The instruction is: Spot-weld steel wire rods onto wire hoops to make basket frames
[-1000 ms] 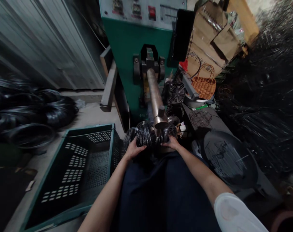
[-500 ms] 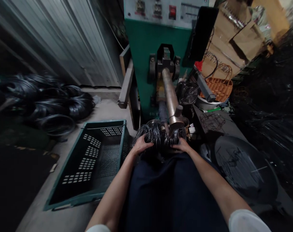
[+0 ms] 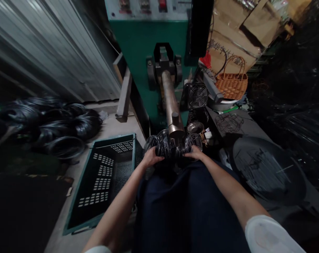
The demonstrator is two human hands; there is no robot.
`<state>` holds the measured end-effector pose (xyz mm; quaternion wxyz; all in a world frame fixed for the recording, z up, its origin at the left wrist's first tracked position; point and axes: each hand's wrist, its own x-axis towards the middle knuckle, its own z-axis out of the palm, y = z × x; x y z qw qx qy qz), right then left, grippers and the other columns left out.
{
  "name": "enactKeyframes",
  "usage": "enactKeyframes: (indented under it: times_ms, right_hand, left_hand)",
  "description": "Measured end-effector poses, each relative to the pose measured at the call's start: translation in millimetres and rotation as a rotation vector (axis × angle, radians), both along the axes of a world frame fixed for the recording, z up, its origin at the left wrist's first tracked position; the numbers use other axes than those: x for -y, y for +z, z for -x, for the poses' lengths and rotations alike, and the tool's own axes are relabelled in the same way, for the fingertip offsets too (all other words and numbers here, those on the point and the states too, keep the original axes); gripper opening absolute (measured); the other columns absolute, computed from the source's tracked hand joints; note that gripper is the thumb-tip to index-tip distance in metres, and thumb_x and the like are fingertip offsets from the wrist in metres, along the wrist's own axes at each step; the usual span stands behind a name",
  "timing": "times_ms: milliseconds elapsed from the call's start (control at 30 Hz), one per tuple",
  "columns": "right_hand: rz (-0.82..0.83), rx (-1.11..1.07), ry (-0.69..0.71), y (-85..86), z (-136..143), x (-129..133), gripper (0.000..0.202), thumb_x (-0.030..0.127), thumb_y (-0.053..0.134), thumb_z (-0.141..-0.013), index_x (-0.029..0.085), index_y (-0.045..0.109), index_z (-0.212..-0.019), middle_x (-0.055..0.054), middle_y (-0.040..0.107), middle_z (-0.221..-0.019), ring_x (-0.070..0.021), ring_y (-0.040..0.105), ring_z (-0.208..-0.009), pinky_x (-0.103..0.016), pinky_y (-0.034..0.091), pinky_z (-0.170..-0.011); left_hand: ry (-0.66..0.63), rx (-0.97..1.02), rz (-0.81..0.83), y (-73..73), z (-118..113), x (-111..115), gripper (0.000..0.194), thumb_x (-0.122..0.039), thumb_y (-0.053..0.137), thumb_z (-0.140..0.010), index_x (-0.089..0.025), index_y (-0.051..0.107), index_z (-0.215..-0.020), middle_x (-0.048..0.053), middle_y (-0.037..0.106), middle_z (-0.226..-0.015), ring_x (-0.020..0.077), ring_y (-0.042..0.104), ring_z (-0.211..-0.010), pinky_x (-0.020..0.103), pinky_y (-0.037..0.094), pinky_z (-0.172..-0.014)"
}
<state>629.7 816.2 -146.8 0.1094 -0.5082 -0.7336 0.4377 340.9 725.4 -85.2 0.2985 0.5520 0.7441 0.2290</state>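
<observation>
A bundle of shiny wire rings [image 3: 164,144] lies across the front of the green machine, close to my knees. My left hand [image 3: 151,157] is closed around its left part, thumb on the near side. On the right part, my right hand [image 3: 195,153] grips in the same way; the far fingers of both hands are hidden. The machine's thick metal arm [image 3: 170,105] points down toward me, its round end just above the middle of the bundle. Whether the arm touches the rings, I cannot tell.
A green plastic crate [image 3: 95,179] stands on the floor at left, with black wire coils [image 3: 62,119] beyond it. On the right are a dark round pan [image 3: 265,172], a wicker basket [image 3: 232,84], a small fan [image 3: 198,95] and cardboard boxes [image 3: 235,38]. The green machine [image 3: 138,45] stands ahead.
The view has shifted, so the machine and its arm appear further left. Both hands keep hold of the wire rings, which now sit slightly differently under the arm's end.
</observation>
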Motion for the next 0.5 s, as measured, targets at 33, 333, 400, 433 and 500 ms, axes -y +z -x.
enactKeyframes:
  times_ms: [33,333,400,433,500]
  right_hand:
    - [-0.009,0.002,0.001,0.7,-5,-2,0.042,0.036,0.079,-0.065,0.016,0.068,-0.1,-0.003,0.072,-0.093,-0.0222,0.067,-0.089,-0.027,0.051,-0.079]
    - [-0.071,0.033,0.052,6.4,-40,-12,0.045,0.033,0.078,-0.068,0.016,0.064,-0.108,-0.006,0.069,-0.104,-0.0223,0.064,-0.097,-0.031,0.048,-0.085]
    - [-0.069,0.036,0.07,7.9,-44,-11,0.045,0.033,0.078,-0.07,0.015,0.063,-0.109,-0.008,0.068,-0.108,-0.022,0.063,-0.099,-0.034,0.048,-0.088]
    - [-0.064,0.038,0.078,8.2,-47,-11,0.045,0.033,0.078,-0.07,0.015,0.063,-0.109,-0.009,0.067,-0.109,-0.0219,0.063,-0.099,-0.035,0.048,-0.088]
    - [-0.051,0.042,0.093,7.6,-52,-12,0.042,0.034,0.078,-0.072,0.014,0.063,-0.106,-0.009,0.067,-0.108,-0.0223,0.063,-0.098,-0.036,0.048,-0.088]
  left_hand:
    - [-0.007,-0.021,0.005,-2.1,-8,0,0.06,-0.035,0.08,-0.05,-0.015,0.063,-0.105,0.01,0.069,-0.103,0.0313,0.061,-0.102,0.037,0.046,-0.088]
    - [0.088,-0.073,0.018,-6.9,-57,-2,0.05,-0.043,0.069,-0.065,-0.013,0.063,-0.104,0.009,0.071,-0.095,0.0246,0.065,-0.086,0.032,0.05,-0.076]
    - [0.145,-0.099,0.019,-4.6,-62,-5,0.045,-0.039,0.068,-0.064,-0.012,0.065,-0.099,0.01,0.071,-0.089,0.0258,0.065,-0.083,0.033,0.05,-0.074]
    - [0.173,-0.114,0.013,-2.7,-64,-6,0.045,-0.038,0.068,-0.063,-0.012,0.065,-0.099,0.011,0.07,-0.088,0.0268,0.065,-0.084,0.034,0.049,-0.074]
    - [0.217,-0.135,-0.012,2.9,-66,-8,0.047,-0.036,0.068,-0.061,-0.012,0.065,-0.101,0.011,0.07,-0.093,0.0285,0.063,-0.09,0.035,0.048,-0.078]
